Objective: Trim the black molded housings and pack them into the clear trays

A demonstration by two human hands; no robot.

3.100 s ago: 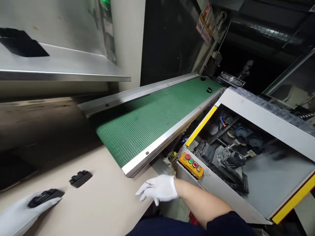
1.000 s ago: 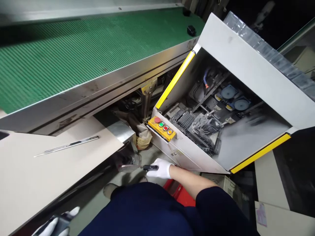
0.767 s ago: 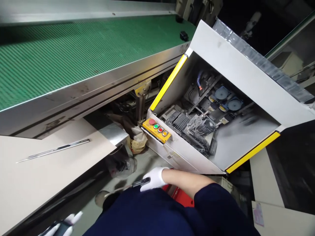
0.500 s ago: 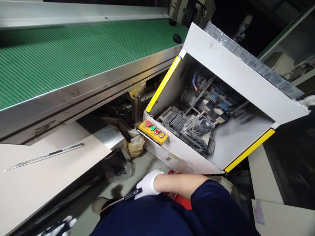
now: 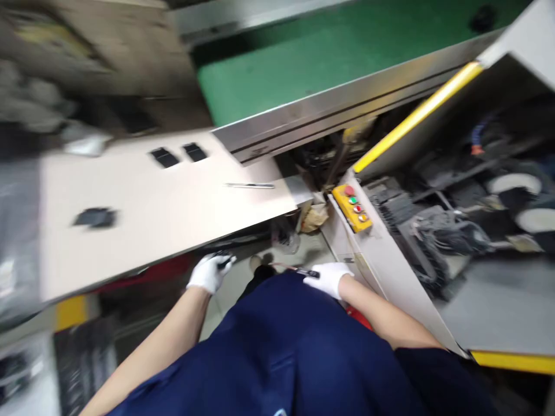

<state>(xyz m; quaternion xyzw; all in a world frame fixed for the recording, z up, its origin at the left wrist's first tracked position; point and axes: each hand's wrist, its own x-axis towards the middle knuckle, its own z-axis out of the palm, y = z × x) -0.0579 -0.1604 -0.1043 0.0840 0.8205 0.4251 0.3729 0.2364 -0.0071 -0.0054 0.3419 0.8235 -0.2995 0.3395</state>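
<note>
Toward half past seven from the centre, off the front edge of the desk (image 5: 143, 199), the white-gloved left hand (image 5: 208, 273) has its fingers closed on a small black part (image 5: 224, 263), blurred in outline. At five o'clock the right hand (image 5: 329, 278), also gloved, grips a tool (image 5: 307, 273) by its black handle, the thin shaft pointing toward nine o'clock. Both hands are in front of the navy shirt (image 5: 277, 346) at six o'clock.

On the desk, two dark pieces (image 5: 194, 152) are near each other at ten o'clock, and a blurred black piece (image 5: 95, 217) is well apart at nine. A slim metal rod (image 5: 250, 186) lies just off centre, toward ten. Green belt (image 5: 303, 69) runs from twelve toward one, with a dark lump (image 5: 483, 18) on it between one and two. At three o'clock, a yellow button box (image 5: 353, 207) sits at the edge of the open machine (image 5: 433, 231).
</note>
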